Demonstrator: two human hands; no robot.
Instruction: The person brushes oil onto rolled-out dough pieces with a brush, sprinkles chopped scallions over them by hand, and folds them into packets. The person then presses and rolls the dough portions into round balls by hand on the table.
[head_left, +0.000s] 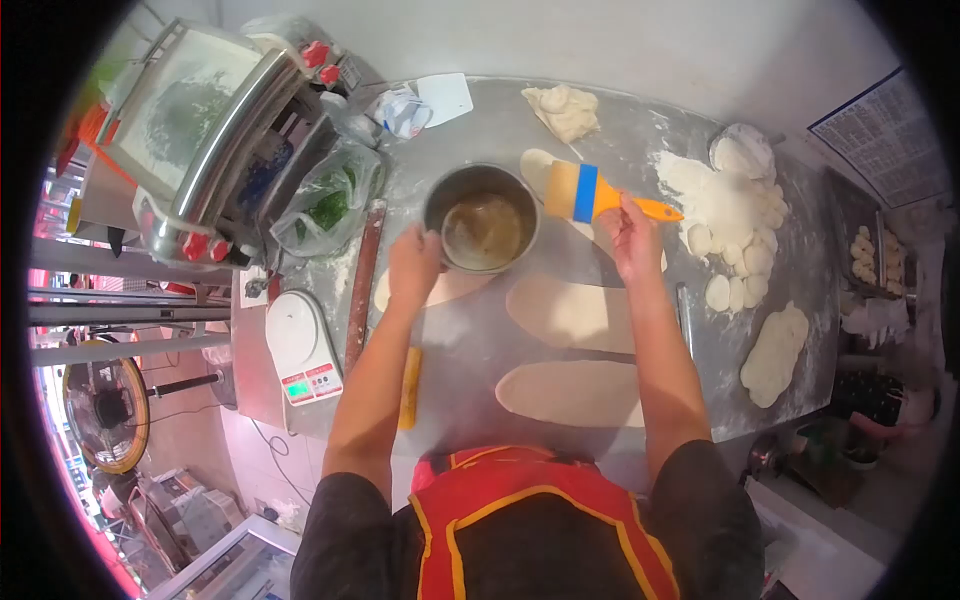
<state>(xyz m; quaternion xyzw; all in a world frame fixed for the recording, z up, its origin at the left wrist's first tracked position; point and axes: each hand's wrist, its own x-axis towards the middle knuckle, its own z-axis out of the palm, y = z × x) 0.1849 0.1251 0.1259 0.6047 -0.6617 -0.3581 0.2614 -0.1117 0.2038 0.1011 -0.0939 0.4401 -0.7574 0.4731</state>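
Observation:
My left hand (414,262) is closed at the near-left side of a metal pot (432,204), which holds a brownish liquid (488,232); the handle itself is hidden by the fingers. In my right hand (632,235) is a wide pastry brush (586,192) with an orange handle and a blue band. Its pale bristles point left, just right of the pot and apart from it. Flat oval dough sheets (568,392) lie on the metal table below the brush and pot, one of them (572,316) close to my right forearm. Another sheet is partly covered by the pot.
Flour (705,195) and several dough rounds (757,258) lie at right, with a long dough piece (775,355). A dough lump (562,112) sits at the back. At left are a scale (302,345), a rolling pin (366,290), a bag of greens (330,205) and a dough machine (215,130).

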